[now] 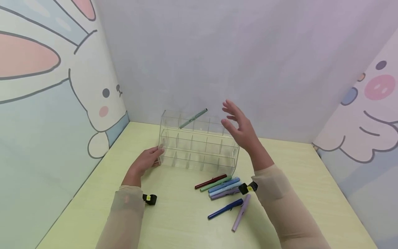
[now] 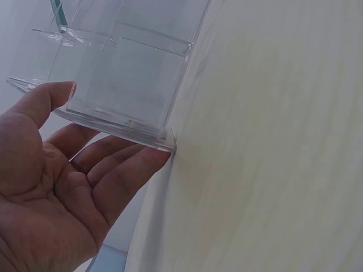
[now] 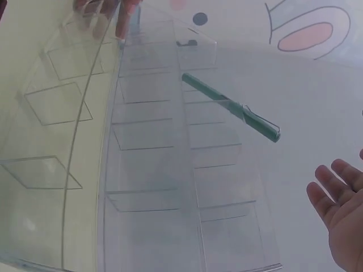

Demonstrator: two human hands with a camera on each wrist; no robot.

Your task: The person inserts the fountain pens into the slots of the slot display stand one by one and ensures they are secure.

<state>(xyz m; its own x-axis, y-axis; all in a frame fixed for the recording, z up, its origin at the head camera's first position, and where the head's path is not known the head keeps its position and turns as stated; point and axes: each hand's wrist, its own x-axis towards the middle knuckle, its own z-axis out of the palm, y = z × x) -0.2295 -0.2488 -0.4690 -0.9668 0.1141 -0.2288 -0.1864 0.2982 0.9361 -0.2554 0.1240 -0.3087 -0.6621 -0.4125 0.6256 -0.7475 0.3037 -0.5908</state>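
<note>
A clear acrylic stepped organizer [image 1: 199,147] with three rows of compartments stands on the table. My left hand [image 1: 146,160] grips its left end, the thumb at the front and the fingers along the side wall [image 2: 122,68]. A grey-green capped pen [image 1: 193,118] leans slantwise in the top row towards the left, its clip end sticking out; the right wrist view also has this pen [image 3: 229,106]. Raised by the organizer's top right corner, my right hand [image 1: 239,126] holds nothing, its fingers apart and slightly bent. That hand [image 3: 346,215] is partly cut off in its own wrist view.
In front of the organizer lie several pens: a dark red one [image 1: 210,181], a light green one [image 1: 214,184], blue ones and a purple one, side by side. Nearer are a dark blue pen [image 1: 225,209] and a lilac pen [image 1: 241,212]. Cartoon-printed curtains [image 1: 199,52] surround the table.
</note>
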